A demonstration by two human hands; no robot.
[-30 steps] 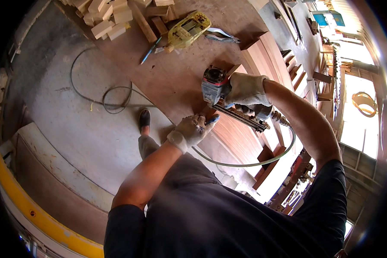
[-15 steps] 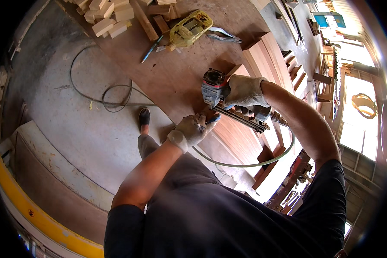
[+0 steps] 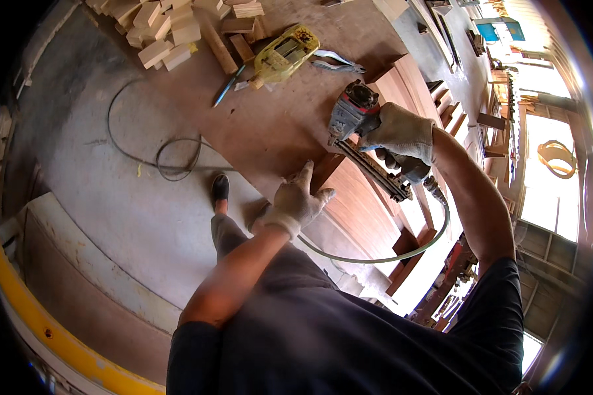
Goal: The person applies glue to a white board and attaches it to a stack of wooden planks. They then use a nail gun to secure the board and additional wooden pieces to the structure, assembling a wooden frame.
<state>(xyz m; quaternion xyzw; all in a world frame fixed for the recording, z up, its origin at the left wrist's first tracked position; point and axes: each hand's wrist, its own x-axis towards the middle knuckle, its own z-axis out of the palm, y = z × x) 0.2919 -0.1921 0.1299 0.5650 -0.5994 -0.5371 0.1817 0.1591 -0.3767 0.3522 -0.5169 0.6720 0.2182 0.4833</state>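
In a light work glove, my right hand (image 3: pixel 405 135) is closed round the handle of a nail gun (image 3: pixel 353 115). The tool has a grey and red head and a long magazine slanting over the wooden boards. A green air hose (image 3: pixel 375 261) runs from its handle end and curves back past my left forearm. My left hand (image 3: pixel 298 203), gloved too, has its thumb and index finger stretched apart. It lies at the near left end of a reddish-brown wooden panel (image 3: pixel 359 201), beside a dark upright end piece; whether it presses on the wood I cannot tell.
A cut-open yellow plastic bottle (image 3: pixel 288 56), pliers (image 3: pixel 338 64) and a blue pencil (image 3: pixel 229 85) lie on the brown worktable (image 3: pixel 257 125). Wooden blocks (image 3: pixel 159 29) are piled at its far left. Hose loops (image 3: pixel 179 161) rest on the concrete floor left of the table.
The nail gun in my right hand has moved right, away from my left hand. My left hand has spread, its index finger now pointing up along the board's end.
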